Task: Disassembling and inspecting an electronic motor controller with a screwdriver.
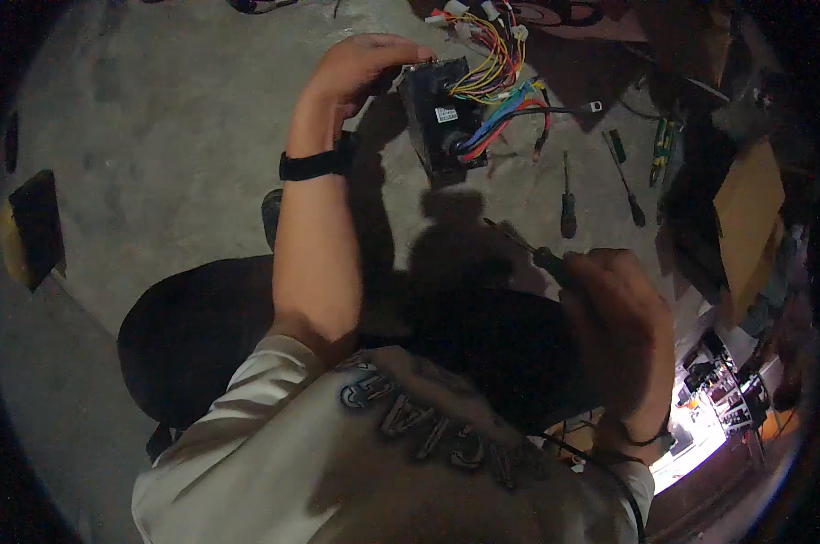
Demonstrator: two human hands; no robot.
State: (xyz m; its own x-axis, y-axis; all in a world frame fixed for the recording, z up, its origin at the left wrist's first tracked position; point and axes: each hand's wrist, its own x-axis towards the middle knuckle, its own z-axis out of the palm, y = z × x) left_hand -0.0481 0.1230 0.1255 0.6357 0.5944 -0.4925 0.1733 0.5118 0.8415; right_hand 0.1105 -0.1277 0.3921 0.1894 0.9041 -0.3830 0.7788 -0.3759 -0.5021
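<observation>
A black box-shaped electronic controller stands tilted on the floor ahead of me. A white label sits on its face, and bundles of coloured wires with white plugs come out of it. My left hand is closed round its upper left edge; some of the fingers are hidden behind it. Lower right, my right hand is wrapped round the dark handle of a screwdriver. The screwdriver's shaft points up and left, its tip apart from the controller.
On the concrete floor to the right lie a second screwdriver, a third screwdriver and a green-handled tool. A cardboard piece stands at the far right. A bright lit patch shows lower right.
</observation>
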